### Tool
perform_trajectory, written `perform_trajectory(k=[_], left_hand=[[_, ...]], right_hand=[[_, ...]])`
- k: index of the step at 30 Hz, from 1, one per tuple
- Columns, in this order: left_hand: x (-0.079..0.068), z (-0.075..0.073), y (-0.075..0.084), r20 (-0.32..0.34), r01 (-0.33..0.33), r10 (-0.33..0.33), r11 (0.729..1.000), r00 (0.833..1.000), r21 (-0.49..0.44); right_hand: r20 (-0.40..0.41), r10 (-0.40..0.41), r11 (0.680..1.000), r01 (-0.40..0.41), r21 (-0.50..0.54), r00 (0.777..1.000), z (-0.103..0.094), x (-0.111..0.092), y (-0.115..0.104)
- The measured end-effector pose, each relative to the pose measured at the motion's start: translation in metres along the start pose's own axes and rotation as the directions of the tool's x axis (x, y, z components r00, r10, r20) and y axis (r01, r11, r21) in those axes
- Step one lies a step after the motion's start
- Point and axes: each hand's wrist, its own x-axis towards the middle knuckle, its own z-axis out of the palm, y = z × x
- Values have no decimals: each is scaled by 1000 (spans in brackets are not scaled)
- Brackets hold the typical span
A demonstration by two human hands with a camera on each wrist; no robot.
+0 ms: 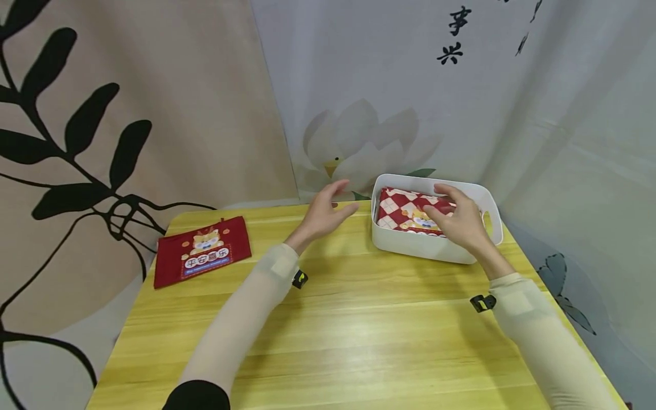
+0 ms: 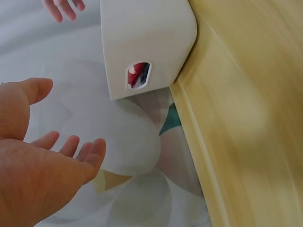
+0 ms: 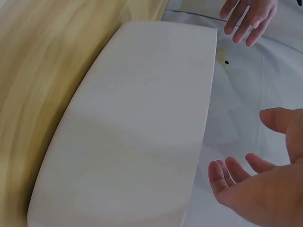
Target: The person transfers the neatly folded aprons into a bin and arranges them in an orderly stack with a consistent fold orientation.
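Note:
My right hand (image 1: 462, 223) hovers over the right part of a white plastic bin (image 1: 420, 244), its fingers relaxed and holding nothing. Inside the bin lies a red-and-white checkered item (image 1: 397, 206) with a cartoon animal printed on it; the hand hides its right end. To the left of the bin, my left hand (image 1: 324, 213) is held in the air with thumb and fingers apart. In the left wrist view that hand (image 2: 52, 175) is empty, and a handle hole in the bin's end wall (image 2: 154, 42) shows something red inside.
A flat dark-red pouch (image 1: 202, 251) with a cartoon animal and lettering lies at the table's left. The wooden table (image 1: 359, 341) ends at a printed curtain (image 1: 359, 68) behind the bin. The bin stands close to the table's back right corner.

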Motion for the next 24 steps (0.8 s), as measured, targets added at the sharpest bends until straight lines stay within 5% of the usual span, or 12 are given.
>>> perform_trajectory(k=[24], left_hand=[[-38,-42,-23,-54,49,-48,999,997,17]], right_hand=[[37,-81,988,76,135,996,40,17,-30]])
